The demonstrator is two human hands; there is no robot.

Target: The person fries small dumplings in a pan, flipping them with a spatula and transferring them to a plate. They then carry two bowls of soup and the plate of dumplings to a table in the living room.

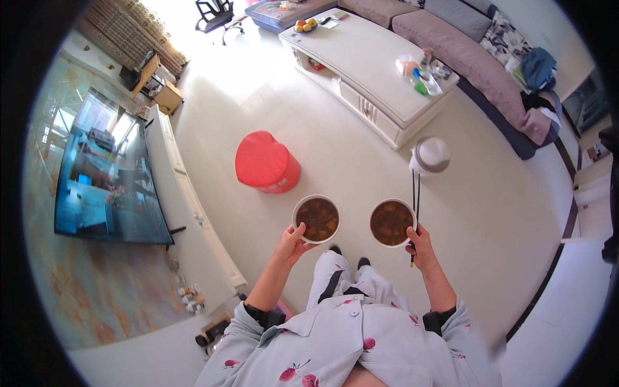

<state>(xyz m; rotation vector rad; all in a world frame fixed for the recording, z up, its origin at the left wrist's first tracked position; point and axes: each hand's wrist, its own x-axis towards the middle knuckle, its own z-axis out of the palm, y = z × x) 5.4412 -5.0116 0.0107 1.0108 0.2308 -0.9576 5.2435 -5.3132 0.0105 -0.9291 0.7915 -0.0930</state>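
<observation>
My left hand [291,243] grips a white bowl [294,205] by its side, the thumb over the rim. Brown soup [316,217] with chunks in it fills that bowl. A second white bowl [371,213] of similar chunky brown soup [390,223] is in my right hand [421,245], its thumb also at the rim. Pinched along with this bowl is a pair of dark chopsticks [416,193], which point away from me past the bowl's right side. Both bowls are held level and apart, above the floor in front of my legs.
Ahead on the pale floor [338,164] stand a red stool [263,162] and, to the right, a white lidded bin [430,155]. Beyond is a white coffee table [358,48] with fruit and small items, beside a long sofa [445,48]. A television [106,174] is at left.
</observation>
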